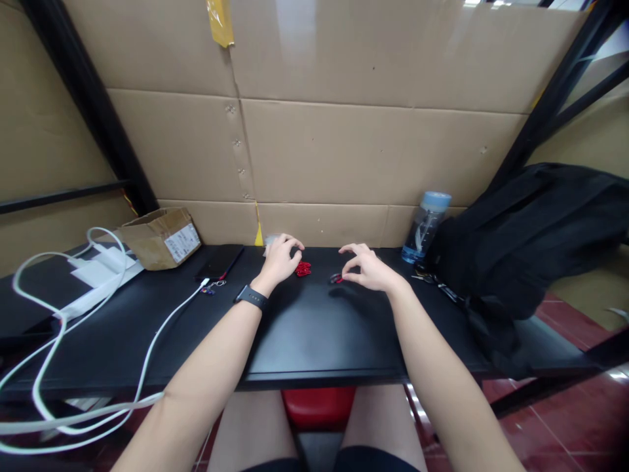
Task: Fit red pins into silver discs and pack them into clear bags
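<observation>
"Red and crinkled-looking, that bundle [303, 269]. What are the fingers doing with it?"

"It lies just beside the left hand [282, 259], near the thumb tip. Thumb and forefinger curve toward each other with a slight gap and nothing visible between them. I can't tell whether they touch the bundle."

"And the right hand [369, 267]?"

"Its thumb and forefinger are spread apart. A small dark-and-red piece [336, 278] sits just beyond the thumb tip, on the side toward the left hand. Too blurred to say if they touch."

"So which step is this?"

"I'd judge it a moment of picking up or letting go: each hand is close to its own small item, and neither seems firmly clasped."

"What would the next move call for?"

"A light fingertip pinch, I think, low to the tabletop [324, 334], since both items are so small."

"Anything farther out?"

"Left of the left fingers, a dark phone [219, 262], then a cardboard box [152, 252]. Right of the right fingers, a water bottle [426, 226], and beyond it a black backpack [535, 249]."
</observation>
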Demonstrator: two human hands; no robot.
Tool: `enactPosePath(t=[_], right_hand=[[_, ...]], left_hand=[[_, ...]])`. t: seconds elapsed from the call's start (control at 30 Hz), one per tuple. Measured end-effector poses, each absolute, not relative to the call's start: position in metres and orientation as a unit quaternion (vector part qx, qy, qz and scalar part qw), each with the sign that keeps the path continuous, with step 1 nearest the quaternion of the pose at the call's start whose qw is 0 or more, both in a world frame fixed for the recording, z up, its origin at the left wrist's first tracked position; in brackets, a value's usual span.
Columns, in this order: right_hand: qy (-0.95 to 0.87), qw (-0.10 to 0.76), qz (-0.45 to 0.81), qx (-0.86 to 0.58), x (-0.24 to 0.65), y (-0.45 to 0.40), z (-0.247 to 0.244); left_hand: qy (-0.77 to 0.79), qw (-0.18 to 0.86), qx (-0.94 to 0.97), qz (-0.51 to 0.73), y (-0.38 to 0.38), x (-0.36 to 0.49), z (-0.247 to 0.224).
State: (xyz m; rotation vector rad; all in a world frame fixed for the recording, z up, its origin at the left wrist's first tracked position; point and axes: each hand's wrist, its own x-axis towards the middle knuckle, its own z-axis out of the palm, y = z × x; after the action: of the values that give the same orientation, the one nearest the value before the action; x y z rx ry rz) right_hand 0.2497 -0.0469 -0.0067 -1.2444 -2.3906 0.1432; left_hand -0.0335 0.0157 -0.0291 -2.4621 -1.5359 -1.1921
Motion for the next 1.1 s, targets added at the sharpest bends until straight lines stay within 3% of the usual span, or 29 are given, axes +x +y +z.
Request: enactPosePath(t=[1.1], right_hand=[[-0.850, 0.238, 0.088, -0.461, 0.255, -0.041, -0.010]], left_hand=[[-0.533, 0.049, -0.792, -0.292, 0.023, -0.043, -0.039]])
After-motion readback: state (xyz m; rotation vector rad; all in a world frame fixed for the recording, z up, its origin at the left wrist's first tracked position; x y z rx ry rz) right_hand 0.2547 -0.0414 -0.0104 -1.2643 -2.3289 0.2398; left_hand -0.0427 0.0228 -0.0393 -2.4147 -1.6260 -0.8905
